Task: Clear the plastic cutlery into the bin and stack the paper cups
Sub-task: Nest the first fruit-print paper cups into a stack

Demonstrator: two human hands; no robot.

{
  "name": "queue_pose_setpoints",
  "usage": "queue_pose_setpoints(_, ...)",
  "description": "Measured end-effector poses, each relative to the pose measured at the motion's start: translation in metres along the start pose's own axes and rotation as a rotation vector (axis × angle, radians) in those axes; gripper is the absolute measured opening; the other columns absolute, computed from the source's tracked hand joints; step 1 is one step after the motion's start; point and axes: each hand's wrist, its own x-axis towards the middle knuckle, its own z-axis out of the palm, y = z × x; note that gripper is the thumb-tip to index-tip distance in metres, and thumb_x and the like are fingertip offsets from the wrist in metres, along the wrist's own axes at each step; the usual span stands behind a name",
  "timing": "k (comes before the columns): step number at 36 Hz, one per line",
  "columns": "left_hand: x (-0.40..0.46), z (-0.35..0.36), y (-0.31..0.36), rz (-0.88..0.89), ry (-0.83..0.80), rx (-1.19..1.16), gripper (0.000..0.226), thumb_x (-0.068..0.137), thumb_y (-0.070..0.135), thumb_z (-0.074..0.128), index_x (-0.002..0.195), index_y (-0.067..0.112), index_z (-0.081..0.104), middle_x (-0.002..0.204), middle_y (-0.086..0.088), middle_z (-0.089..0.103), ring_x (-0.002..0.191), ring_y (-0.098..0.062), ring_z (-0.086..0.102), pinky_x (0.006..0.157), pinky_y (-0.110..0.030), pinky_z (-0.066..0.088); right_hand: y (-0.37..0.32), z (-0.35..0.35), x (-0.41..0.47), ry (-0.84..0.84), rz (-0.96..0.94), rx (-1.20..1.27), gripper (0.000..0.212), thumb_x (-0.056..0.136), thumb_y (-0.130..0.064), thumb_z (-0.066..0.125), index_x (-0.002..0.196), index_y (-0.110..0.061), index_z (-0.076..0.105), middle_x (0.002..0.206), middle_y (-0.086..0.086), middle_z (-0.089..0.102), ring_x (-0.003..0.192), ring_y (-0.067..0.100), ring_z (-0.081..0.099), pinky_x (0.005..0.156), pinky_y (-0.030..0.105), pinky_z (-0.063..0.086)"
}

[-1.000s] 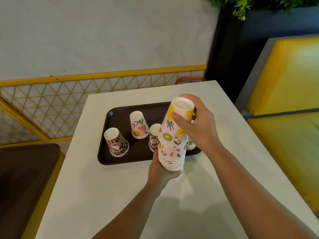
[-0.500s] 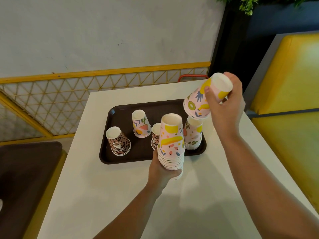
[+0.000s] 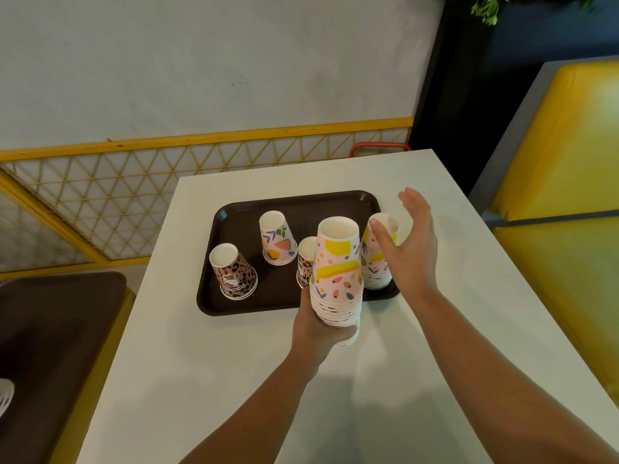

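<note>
L hand (image 3: 318,324) fingers curl round bottom of held cup stack (image 3: 337,272), frame centre, upside down, above table edge of tray. R hand (image 3: 410,249) fingers straight, spread, beside second stack (image 3: 380,252) on brown tray (image 3: 234,304), right. Three single cups sit left on the tray; white table (image 3: 214,380) below.

On the tray (image 3: 234,304), bare floor runs along its far edge and near-left corner. Three lone cups (image 3: 233,272) crowd its middle, a short stack (image 3: 378,262) blocks its right edge. The table's (image 3: 207,380) near half lies open.
</note>
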Motion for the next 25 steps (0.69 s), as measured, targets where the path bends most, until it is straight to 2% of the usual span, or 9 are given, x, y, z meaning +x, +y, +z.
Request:
queue_pose_setpoints(2,-0.001,0.001,0.001,0.014,0.002,0.003,0.089,0.037,0.034,0.083,0.116,0.045,0.043,0.111,0.022,0.061,0.102,0.005,0.057,0.083,-0.018,0.048,-0.009,-0.002,-0.007,-0.022,-0.048,0.074,0.062,0.084,-0.039,0.062,0.136,-0.017,0.037,0.137,0.0,0.049,0.124,0.011,0.047,0.094,0.005,0.031)
queue_pose_setpoints(4,-0.002,0.002,0.002,0.021,0.006,-0.008,0.093,0.035,0.038,0.081,0.119,0.044,0.043,0.112,0.021,0.062,0.102,0.007,0.058,0.085,-0.02,0.049,-0.017,-0.003,-0.014,-0.108,-0.069,0.121,0.056,0.087,-0.039,0.057,0.135,-0.018,0.037,0.132,-0.001,0.053,0.12,0.01,0.05,0.088,-0.002,0.033)
queue_pose_setpoints(8,-0.004,0.004,0.005,0.046,0.007,0.016,0.09,0.034,0.04,0.079,0.115,0.05,0.041,0.111,0.023,0.061,0.1,0.012,0.056,0.081,-0.013,0.047,-0.03,-0.003,-0.024,-0.305,-0.059,0.147,0.068,0.08,-0.045,0.063,0.137,-0.023,0.034,0.126,-0.009,0.054,0.113,0.004,0.052,0.089,0.01,0.041)
queue_pose_setpoints(11,-0.005,0.004,0.006,0.05,0.008,0.017,0.09,0.033,0.039,0.08,0.114,0.051,0.04,0.112,0.023,0.061,0.102,0.011,0.056,0.083,-0.015,0.047,-0.036,-0.001,-0.031,-0.392,-0.019,0.125,0.071,0.076,-0.037,0.071,0.137,-0.027,0.034,0.111,-0.018,0.053,0.096,-0.004,0.054,0.073,-0.001,0.042)
queue_pose_setpoints(13,-0.006,0.004,0.005,0.04,0.004,0.013,0.09,0.036,0.033,0.083,0.113,0.051,0.041,0.111,0.024,0.06,0.101,0.014,0.055,0.083,-0.017,0.046,-0.038,0.0,-0.034,-0.406,-0.019,0.091,0.066,0.076,-0.035,0.071,0.133,-0.027,0.039,0.106,-0.021,0.051,0.089,-0.006,0.053,0.072,0.0,0.042)
queue_pose_setpoints(17,-0.008,0.003,0.005,0.034,0.002,0.008,0.088,0.039,0.027,0.084,0.112,0.051,0.042,0.109,0.027,0.059,0.098,0.017,0.055,0.082,-0.014,0.045,-0.041,0.001,-0.035,-0.392,0.002,0.033,0.057,0.077,-0.037,0.07,0.126,-0.023,0.045,0.111,-0.012,0.055,0.096,0.0,0.049,0.069,0.001,0.035)
queue_pose_setpoints(19,-0.009,0.003,0.006,0.029,-0.006,0.013,0.087,0.042,0.024,0.084,0.112,0.05,0.04,0.109,0.028,0.058,0.098,0.015,0.054,0.083,-0.016,0.045,-0.042,0.001,-0.036,-0.375,-0.004,0.033,0.056,0.077,-0.036,0.07,0.125,-0.022,0.047,0.116,-0.007,0.059,0.097,0.001,0.05,0.07,0.002,0.035)
queue_pose_setpoints(25,-0.011,0.001,0.007,0.018,-0.009,0.004,0.087,0.031,0.04,0.078,0.109,0.05,0.042,0.106,0.028,0.059,0.096,0.014,0.056,0.081,-0.014,0.045,-0.047,-0.004,-0.036,-0.345,-0.013,0.066,0.054,0.078,-0.033,0.07,0.126,-0.021,0.047,0.114,-0.007,0.059,0.096,0.002,0.052,0.07,0.002,0.038)
